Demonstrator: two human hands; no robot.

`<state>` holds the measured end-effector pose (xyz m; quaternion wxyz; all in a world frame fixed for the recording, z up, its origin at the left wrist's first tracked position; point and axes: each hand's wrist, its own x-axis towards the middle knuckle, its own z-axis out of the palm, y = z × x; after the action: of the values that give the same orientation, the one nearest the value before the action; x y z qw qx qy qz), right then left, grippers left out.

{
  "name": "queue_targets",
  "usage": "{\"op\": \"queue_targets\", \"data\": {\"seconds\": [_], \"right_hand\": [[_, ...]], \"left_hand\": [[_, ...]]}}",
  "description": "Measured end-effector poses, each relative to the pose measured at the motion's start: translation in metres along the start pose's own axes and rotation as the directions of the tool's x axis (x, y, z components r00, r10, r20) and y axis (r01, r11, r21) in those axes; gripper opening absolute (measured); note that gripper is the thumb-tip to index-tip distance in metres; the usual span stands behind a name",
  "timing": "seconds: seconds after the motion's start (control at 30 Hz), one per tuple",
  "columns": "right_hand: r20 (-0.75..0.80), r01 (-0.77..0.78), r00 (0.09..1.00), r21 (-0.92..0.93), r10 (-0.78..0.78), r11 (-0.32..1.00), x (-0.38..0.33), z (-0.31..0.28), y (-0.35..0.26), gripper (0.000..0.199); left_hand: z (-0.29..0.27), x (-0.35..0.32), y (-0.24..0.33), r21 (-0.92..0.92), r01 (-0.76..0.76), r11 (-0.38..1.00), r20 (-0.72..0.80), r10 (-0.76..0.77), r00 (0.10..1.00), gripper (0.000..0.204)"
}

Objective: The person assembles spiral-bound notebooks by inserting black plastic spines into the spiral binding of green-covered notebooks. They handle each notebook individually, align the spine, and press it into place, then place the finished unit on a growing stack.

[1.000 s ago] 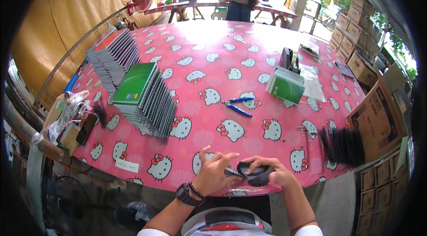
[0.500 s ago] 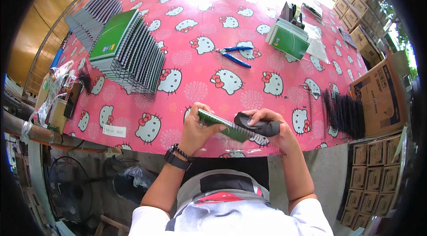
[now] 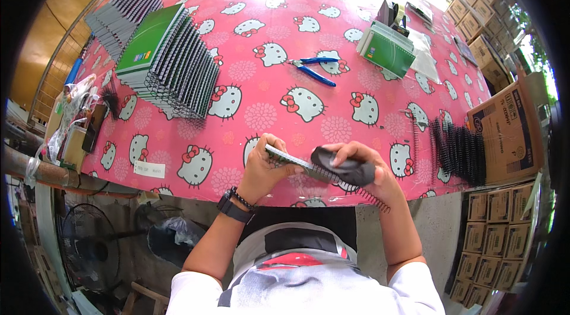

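My left hand [image 3: 265,168] pinches a small notebook [image 3: 287,156] with a green cover above the front of the table, tilted nearly edge-on. A dark spiral coil [image 3: 374,200] runs along its edge, and the loose end sticks out beneath my right wrist. My right hand [image 3: 369,165] is closed on a smooth, rounded black pad [image 3: 334,165] pressed against the coil. Whether the pad is cloth or something firmer, I cannot tell. Beyond my hands lie blue-handled cutting pliers [image 3: 317,70], their jaws pointing left.
Stacks of green spiral notebooks [image 3: 155,42] stand at the left. More small green notebooks [image 3: 387,52] sit at the far right. A pile of black coils [image 3: 460,152] lies near a cardboard box [image 3: 504,131]. A paper slip [image 3: 149,169] rests on the pink tablecloth [image 3: 261,116].
The notebook has tipped, so less of its green cover shows. More of the coil's free end shows below my right wrist. Both hands stay almost in place.
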<state>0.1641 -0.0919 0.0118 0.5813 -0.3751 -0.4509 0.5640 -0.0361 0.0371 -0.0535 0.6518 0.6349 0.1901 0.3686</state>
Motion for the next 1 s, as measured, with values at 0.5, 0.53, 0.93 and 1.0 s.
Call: {"op": "queue_targets", "data": {"seconds": [0.5,0.53,0.93,1.0], "right_hand": [[-0.218,0.017,0.975,-0.139,-0.047,0.99,-0.004,0.001,0.016,0.057],[-0.211,0.093,0.974,0.037,-0.083,0.995,-0.003,0.012,0.003,0.057],[-0.272,-0.218,0.962,-0.753,0.008,0.62,0.025,-0.006,0.0,0.063],[-0.084,-0.032,0.996,-0.404,-0.003,0.914,0.021,0.001,-0.005,0.057]], "left_hand": [[0.001,0.001,0.003,0.076,-0.008,0.997,-0.006,0.008,1.0,0.048],[0.0,0.0,0.001,0.085,0.003,0.996,-0.01,-0.002,1.0,0.048],[-0.001,0.005,-0.002,0.103,0.012,0.995,0.036,-0.016,0.999,0.048],[-0.001,0.004,0.005,0.136,0.106,0.985,0.076,-0.117,0.99,0.049]]}}
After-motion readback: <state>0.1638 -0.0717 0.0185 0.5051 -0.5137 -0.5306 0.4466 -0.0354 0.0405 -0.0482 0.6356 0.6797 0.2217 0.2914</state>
